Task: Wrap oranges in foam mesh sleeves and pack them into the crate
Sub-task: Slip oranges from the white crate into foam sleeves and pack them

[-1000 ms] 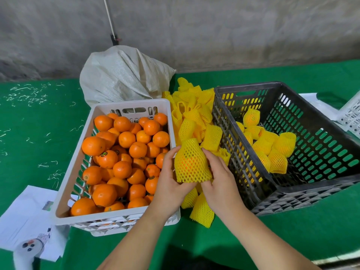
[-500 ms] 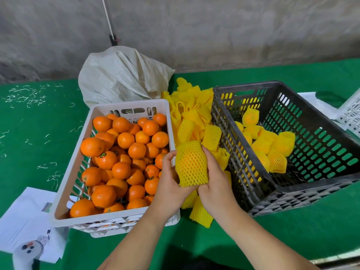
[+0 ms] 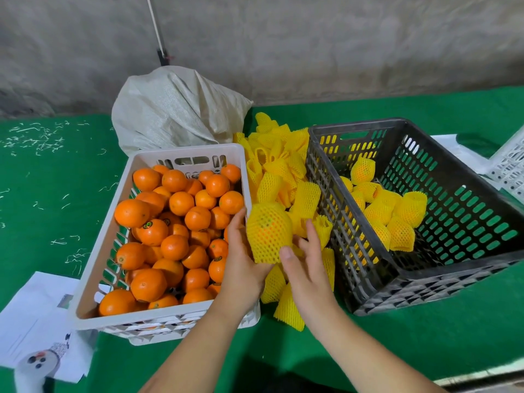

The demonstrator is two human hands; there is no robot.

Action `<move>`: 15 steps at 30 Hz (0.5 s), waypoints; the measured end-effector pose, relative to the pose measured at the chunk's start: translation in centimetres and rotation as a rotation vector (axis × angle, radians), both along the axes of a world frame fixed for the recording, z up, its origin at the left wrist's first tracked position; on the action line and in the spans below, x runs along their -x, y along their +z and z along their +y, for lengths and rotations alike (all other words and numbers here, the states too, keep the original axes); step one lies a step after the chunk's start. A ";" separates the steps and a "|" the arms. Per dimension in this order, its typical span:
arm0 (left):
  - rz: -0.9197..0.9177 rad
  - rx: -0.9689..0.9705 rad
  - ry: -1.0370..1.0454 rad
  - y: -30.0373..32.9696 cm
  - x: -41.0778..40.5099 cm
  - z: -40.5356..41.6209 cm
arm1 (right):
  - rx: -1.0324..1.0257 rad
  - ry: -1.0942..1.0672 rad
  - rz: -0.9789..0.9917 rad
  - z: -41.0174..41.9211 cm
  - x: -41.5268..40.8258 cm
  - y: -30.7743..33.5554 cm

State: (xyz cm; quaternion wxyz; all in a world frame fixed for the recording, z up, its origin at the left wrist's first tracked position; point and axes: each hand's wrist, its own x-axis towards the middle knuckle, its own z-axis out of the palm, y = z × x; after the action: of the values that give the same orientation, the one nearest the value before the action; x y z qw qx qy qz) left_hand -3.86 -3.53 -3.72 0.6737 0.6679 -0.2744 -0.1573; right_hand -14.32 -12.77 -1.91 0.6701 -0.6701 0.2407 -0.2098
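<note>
At the centre of the frame we see the left hand (image 3: pixel 241 265) cupping a wrapped orange (image 3: pixel 268 232) from below and from its left side, fingers curled up along the yellow foam mesh. The right hand (image 3: pixel 304 268) sits just to the right of it, thumb pressed against the lower edge of the mesh and fingers spread loosely upward; whether those fingers grip the sleeve or only brush it we cannot tell. The orange shows faintly through the netting and is held above the gap between the two crates.

Under and behind the hands lies a pile of empty foam sleeves (image 3: pixel 279 168), running from the lower centre up to the middle of the frame. To the left stands a white crate (image 3: pixel 93 282) heaped with bare oranges (image 3: pixel 173 222). To the right stands a black crate (image 3: pixel 442 276) holding several wrapped oranges (image 3: pixel 388 211) gathered toward its left half.

Both crates rest on a green table cover (image 3: pixel 51 194). A pale woven sack (image 3: pixel 175 112) slumps behind the white crate, and white papers (image 3: pixel 31 313) lie at the lower left corner. Part of another white crate (image 3: pixel 510 168) shows at the right edge.
</note>
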 end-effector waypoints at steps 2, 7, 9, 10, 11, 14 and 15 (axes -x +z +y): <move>-0.065 -0.053 -0.087 0.1 0.6 -0.3 | 0.027 0.017 0.038 -0.6 -0.7 0.7; -0.139 -0.116 -0.067 0.1 1.3 -0.6 | 0.090 -0.189 -0.002 -5.4 -0.4 2.3; -0.143 -0.105 -0.051 0.0 1.2 -0.6 | 0.187 -0.315 0.005 -9.7 0.1 3.6; -0.130 -0.094 -0.043 0.0 1.1 -0.6 | 0.237 -0.391 0.036 -11.9 0.3 4.1; -0.108 -0.083 -0.034 0.0 1.0 -0.7 | 0.267 -0.476 0.080 -13.9 0.5 4.4; -0.012 -0.049 -0.023 -0.1 0.7 -0.9 | 0.183 -0.622 0.284 -18.0 0.5 3.8; 0.025 -0.036 -0.024 0.0 0.7 -0.9 | 0.136 -0.597 0.363 -18.3 0.4 3.4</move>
State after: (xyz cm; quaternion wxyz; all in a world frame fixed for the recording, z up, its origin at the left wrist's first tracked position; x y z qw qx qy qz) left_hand -4.53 -4.42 -3.75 0.6629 0.6746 -0.2711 -0.1789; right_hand -14.77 -31.07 1.53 0.4796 -0.6396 0.5263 -0.2895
